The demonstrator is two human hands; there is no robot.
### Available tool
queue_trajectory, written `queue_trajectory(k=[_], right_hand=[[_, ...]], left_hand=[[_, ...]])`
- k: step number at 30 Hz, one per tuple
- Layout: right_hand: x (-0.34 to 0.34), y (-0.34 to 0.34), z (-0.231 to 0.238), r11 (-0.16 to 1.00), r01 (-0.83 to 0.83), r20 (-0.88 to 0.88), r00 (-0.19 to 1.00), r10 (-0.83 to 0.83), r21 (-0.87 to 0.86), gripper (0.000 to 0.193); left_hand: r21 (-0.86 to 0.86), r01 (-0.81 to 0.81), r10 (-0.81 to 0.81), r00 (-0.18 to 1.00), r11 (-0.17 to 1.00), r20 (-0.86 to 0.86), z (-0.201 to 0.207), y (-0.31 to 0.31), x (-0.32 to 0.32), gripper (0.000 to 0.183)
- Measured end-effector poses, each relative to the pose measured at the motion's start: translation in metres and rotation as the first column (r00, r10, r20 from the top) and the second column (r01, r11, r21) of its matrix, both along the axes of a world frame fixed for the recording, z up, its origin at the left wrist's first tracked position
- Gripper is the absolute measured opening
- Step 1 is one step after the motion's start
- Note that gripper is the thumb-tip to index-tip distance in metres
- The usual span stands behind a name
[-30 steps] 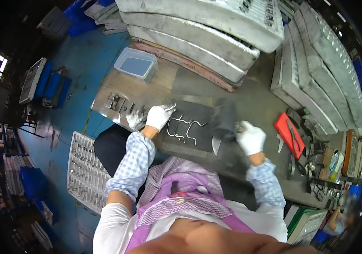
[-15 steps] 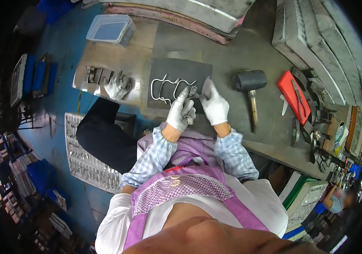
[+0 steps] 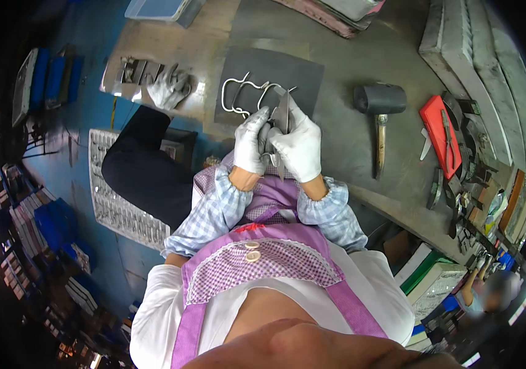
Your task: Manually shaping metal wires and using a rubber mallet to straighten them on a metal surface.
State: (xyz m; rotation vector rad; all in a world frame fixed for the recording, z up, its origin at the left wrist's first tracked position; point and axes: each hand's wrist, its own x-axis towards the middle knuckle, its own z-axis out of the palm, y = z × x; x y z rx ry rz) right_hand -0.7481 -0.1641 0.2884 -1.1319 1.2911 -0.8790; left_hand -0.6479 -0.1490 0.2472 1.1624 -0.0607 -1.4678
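Note:
Both my hands wear white gloves and meet over the near edge of a dark grey mat (image 3: pixel 300 71) on the metal workbench. My right hand (image 3: pixel 300 144) grips a flat grey metal piece (image 3: pixel 282 111) that stands upright between the hands. My left hand (image 3: pixel 250 141) is closed on the lower part of the same piece. A bent white wire form (image 3: pixel 238 98) lies on the mat just beyond my left fingers.
A black rubber mallet (image 3: pixel 380 101) lies to the right of the mat. A red tray with pliers (image 3: pixel 440 126) and scattered small tools sit at the far right. A spare white glove (image 3: pixel 167 89) and metal parts lie at the left. A clear plastic box (image 3: pixel 155 9) is at the back.
My hands have come together at the mat's near edge and lifted the flat metal piece upright. One second ago they were apart, the right one near the mallet.

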Motion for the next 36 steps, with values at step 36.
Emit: queue_trajectory(k=[36], right_hand=[[-0.033,-0.085,0.072,0.536,-0.062,-0.205,0.956,-0.211,-0.842,0.023]], left_hand=[[0.216,0.574,-0.157,-0.151,0.79,0.976,-0.014,-0.123,0.118,0.026]])
